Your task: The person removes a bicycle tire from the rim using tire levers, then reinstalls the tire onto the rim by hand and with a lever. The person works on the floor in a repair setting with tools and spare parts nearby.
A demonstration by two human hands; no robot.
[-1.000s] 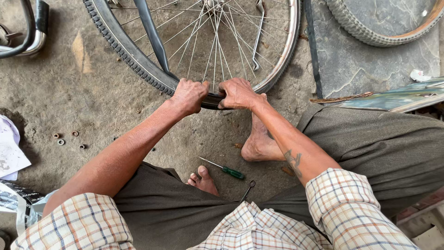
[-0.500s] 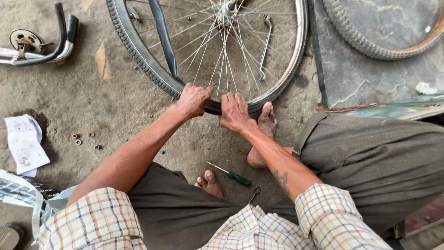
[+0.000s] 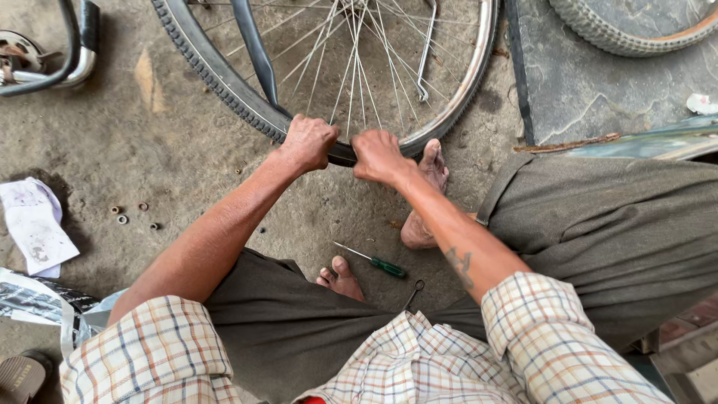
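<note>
Left hand [image 3: 308, 142]: fist wrapped over the near edge of the bicycle wheel [image 3: 336, 67], knuckles up; its grip is pressed tight around the black tyre [image 3: 217, 78] where that meets the rim.
Right hand [image 3: 380, 155]: just beside the left hand, nearly touching it, fingers curled over the same stretch of tyre; its grip is likewise clamped shut on the rubber.
Bicycle wheel: lies flat on the concrete floor [image 3: 179, 172] ahead of the person, its near edge under both hands; thin spokes fan out from the hub at the top edge of the view.
Rim [image 3: 479, 71]: bare shiny metal shows on the right side, while knobbly tyre covers the left side.
Between the hands: a short dark strip sits on the rim; it may be tyre bead or inner tube, the view is too dim to tell.
Right foot [image 3: 425, 202]: bare, toes against the rim just right of the right hand.
Left foot [image 3: 341, 278]: bare, tucked under the left forearm, well short of the wheel.
Screwdriver [image 3: 374, 262]: green handle, lying on the floor between the two feet.
Small nuts [image 3: 127, 215]: scattered on the floor left of the left arm.
Crumpled paper [image 3: 34, 228]: white, at the left edge.
Second tyre [image 3: 636, 30]: top right, on a dark stone slab [image 3: 583, 97], well apart from the hands.
</note>
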